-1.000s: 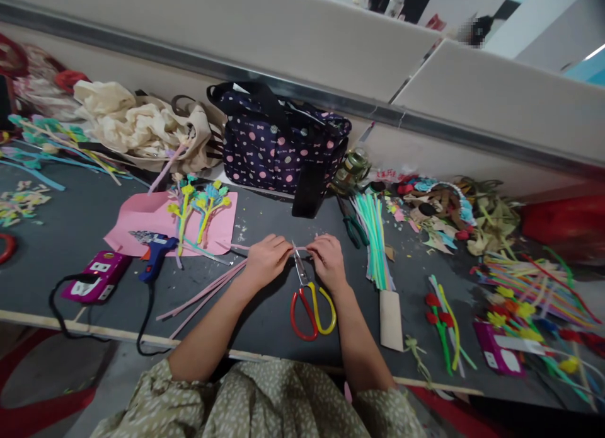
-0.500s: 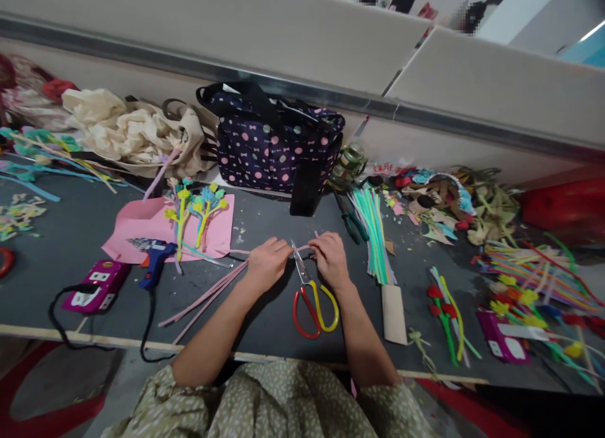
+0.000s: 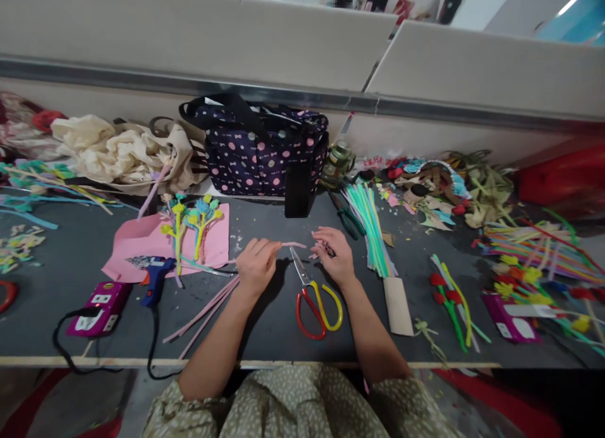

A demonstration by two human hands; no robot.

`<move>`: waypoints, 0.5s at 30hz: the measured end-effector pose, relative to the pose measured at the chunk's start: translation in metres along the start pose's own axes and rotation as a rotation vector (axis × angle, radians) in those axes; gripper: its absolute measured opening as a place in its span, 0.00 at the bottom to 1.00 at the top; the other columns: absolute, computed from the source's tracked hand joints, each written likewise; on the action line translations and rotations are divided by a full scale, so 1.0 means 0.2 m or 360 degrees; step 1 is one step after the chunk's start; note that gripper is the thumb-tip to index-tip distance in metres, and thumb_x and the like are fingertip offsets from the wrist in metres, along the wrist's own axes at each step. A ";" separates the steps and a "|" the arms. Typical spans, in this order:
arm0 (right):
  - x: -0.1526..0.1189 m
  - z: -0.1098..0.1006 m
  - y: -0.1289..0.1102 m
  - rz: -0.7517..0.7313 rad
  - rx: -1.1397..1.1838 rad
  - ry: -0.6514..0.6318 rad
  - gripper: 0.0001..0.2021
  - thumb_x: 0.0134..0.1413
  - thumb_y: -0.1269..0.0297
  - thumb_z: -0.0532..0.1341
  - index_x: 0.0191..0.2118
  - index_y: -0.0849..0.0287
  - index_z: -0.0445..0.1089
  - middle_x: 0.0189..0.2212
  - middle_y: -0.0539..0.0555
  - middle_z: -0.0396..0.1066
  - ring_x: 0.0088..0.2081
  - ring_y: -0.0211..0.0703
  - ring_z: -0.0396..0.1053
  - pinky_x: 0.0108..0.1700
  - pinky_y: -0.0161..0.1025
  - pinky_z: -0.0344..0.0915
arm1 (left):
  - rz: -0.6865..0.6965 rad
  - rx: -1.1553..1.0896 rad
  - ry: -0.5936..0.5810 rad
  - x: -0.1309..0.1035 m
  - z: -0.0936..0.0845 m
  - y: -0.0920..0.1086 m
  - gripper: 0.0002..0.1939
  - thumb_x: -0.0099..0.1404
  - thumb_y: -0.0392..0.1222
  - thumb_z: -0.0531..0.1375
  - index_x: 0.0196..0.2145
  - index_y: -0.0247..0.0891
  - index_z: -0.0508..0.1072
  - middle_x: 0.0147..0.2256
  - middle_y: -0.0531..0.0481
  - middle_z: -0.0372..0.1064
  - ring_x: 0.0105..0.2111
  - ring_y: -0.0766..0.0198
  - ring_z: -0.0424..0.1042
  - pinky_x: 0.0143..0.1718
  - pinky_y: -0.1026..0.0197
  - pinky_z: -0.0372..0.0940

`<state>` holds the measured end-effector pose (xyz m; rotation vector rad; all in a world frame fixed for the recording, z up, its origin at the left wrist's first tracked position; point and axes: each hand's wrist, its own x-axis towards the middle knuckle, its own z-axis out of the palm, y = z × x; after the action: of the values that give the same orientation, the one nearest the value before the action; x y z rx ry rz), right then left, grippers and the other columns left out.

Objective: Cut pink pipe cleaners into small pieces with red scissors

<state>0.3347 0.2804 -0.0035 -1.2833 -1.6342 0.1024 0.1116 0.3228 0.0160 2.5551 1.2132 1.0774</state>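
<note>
Messy grey tabletop (image 3: 274, 227), pale partition (image 3: 265, 41) behind; our left hand (image 3: 256, 263) pinches a skinny pink pipe cleaner (image 3: 293, 244); right hand (image 3: 337, 256) grip, can't tell.

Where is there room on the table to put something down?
There's a mostly bare patch between the pink paper, phone and left hand, and another between the green stems and red flowers. It's crowded by the wall with bags and on the far right with colourful stems.

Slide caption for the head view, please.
Left hand holding a pink strip, right hand opposite, scissors lying on the table between the forearms.
</note>
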 end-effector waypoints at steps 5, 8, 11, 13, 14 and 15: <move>-0.02 0.06 -0.07 -0.0092 -0.0004 -0.0102 0.09 0.56 0.64 0.63 0.44 0.54 0.72 0.40 0.55 0.75 0.45 0.47 0.70 0.55 0.51 0.60 | 0.0121 -0.0068 0.0112 0.00 0.02 -0.01 0.07 0.66 0.34 0.56 0.36 0.38 0.74 0.30 0.49 0.72 0.30 0.63 0.64 0.34 0.61 0.59; -0.02 0.08 -0.08 -0.0108 -0.0034 -0.0117 0.07 0.57 0.65 0.62 0.42 0.55 0.73 0.36 0.54 0.75 0.41 0.45 0.70 0.50 0.47 0.62 | 0.0146 -0.0105 0.0106 -0.01 0.03 0.00 0.06 0.66 0.33 0.56 0.36 0.38 0.74 0.30 0.49 0.72 0.30 0.63 0.65 0.34 0.60 0.59; -0.02 0.08 -0.08 -0.0076 -0.0052 -0.0109 0.07 0.58 0.66 0.61 0.41 0.55 0.74 0.33 0.54 0.74 0.37 0.43 0.69 0.45 0.44 0.63 | 0.0175 -0.0130 0.0086 -0.01 0.04 0.01 0.06 0.65 0.33 0.57 0.37 0.38 0.74 0.30 0.49 0.72 0.30 0.63 0.65 0.34 0.60 0.60; -0.03 0.07 -0.08 -0.0061 -0.0059 -0.0096 0.06 0.58 0.66 0.61 0.40 0.55 0.75 0.32 0.54 0.73 0.36 0.43 0.68 0.43 0.44 0.63 | 0.0207 -0.0147 0.0068 0.00 0.04 0.01 0.06 0.65 0.33 0.57 0.37 0.38 0.74 0.30 0.49 0.73 0.30 0.63 0.65 0.34 0.60 0.60; -0.03 0.07 -0.07 -0.0063 -0.0054 -0.0097 0.07 0.58 0.66 0.61 0.40 0.55 0.75 0.31 0.53 0.72 0.36 0.43 0.68 0.43 0.44 0.63 | 0.0222 -0.0154 0.0058 0.00 0.04 0.02 0.06 0.65 0.33 0.57 0.37 0.38 0.73 0.30 0.49 0.73 0.31 0.63 0.66 0.35 0.60 0.61; -0.03 0.07 -0.07 -0.0068 -0.0047 -0.0102 0.07 0.58 0.67 0.61 0.40 0.54 0.76 0.30 0.53 0.71 0.36 0.43 0.68 0.43 0.43 0.63 | 0.0237 -0.0160 0.0045 0.00 0.04 0.02 0.06 0.65 0.33 0.57 0.37 0.38 0.74 0.31 0.49 0.73 0.31 0.63 0.66 0.35 0.60 0.61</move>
<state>0.3153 0.2768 -0.0053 -1.2778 -1.7225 0.0944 0.1187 0.3221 0.0114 2.5951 0.9614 1.1757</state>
